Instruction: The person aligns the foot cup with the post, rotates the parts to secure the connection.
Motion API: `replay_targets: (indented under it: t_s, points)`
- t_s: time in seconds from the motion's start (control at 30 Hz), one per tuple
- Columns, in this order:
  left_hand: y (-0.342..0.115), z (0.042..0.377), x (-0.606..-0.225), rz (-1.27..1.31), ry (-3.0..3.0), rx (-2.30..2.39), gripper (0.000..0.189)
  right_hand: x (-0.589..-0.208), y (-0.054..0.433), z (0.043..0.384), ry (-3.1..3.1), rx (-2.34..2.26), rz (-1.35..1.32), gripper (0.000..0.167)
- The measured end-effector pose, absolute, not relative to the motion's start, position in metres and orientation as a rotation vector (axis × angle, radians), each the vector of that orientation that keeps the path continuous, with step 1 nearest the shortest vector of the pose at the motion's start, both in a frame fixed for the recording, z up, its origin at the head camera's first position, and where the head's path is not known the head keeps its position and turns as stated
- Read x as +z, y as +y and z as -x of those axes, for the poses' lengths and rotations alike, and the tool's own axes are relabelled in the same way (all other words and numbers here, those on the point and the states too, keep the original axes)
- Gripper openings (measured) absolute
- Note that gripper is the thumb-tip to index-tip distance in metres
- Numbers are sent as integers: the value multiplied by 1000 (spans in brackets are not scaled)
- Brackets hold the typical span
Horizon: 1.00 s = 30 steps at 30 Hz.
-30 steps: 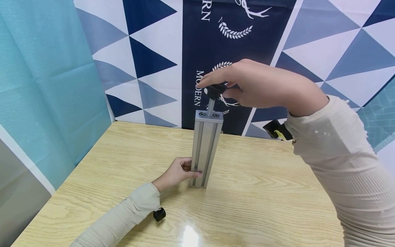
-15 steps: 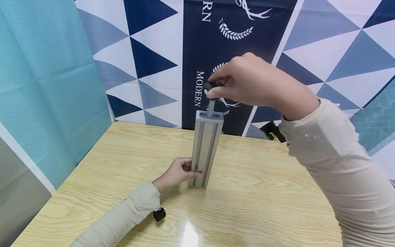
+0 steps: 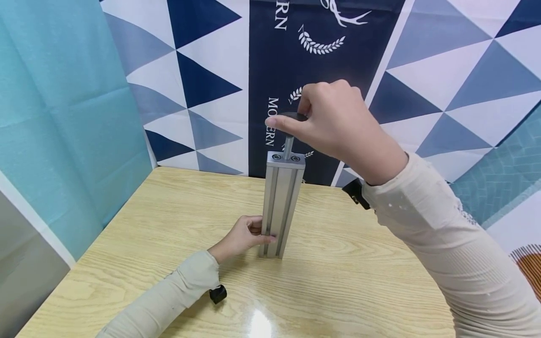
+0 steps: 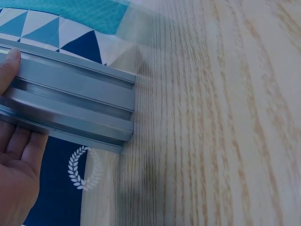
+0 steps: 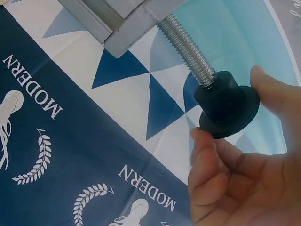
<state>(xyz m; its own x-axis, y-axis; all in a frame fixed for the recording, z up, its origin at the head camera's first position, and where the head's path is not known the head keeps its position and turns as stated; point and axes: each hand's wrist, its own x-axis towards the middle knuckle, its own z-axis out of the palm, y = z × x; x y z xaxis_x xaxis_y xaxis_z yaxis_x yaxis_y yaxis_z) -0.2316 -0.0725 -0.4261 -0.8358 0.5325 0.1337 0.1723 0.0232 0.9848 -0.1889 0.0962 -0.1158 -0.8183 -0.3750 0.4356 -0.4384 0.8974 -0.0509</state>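
An aluminium profile (image 3: pixel 282 197) stands upright on the wooden table. A threaded rod (image 5: pixel 188 51) rises from its metal end plate (image 3: pixel 286 162), which also carries two bolt heads. On top of the rod sits a black round levelling foot (image 5: pixel 230 110). My right hand (image 3: pixel 336 122) pinches the foot's rim between thumb and fingers, as the right wrist view shows from the side. Low on the profile, my left hand (image 3: pixel 242 238) grips it, thumb across the front face and fingers at the left and back. In the left wrist view the profile (image 4: pixel 75 99) meets the table.
The wooden table (image 3: pixel 355 263) spreads around the profile's base. A patterned cloth (image 3: pixel 211 84) hangs close behind it, and a teal cloth (image 3: pixel 63 112) hangs at the left. Black wrist cameras hang at both cuffs. A brown patterned item (image 3: pixel 530 267) shows at the far right.
My right hand's fingers went from stretched over the foot to pinching it, and its wrist has swung left with the thumb now further round. The left hand and profile stayed put.
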Motion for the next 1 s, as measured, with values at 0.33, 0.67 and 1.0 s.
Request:
replay_targets:
  t_s: [0.33,0.67,1.0]
  points:
    - [-72,232,-427,-703,2034,1887,44,-115,99,186,-2659,190,-596,63]
    - [-71,232,-429,-703,2036,1883,45,-100,118,194,-2789,122,-1070,48]
    - [-71,231,-426,-684,2043,1879,45,-93,127,200,-2722,-28,-1414,60]
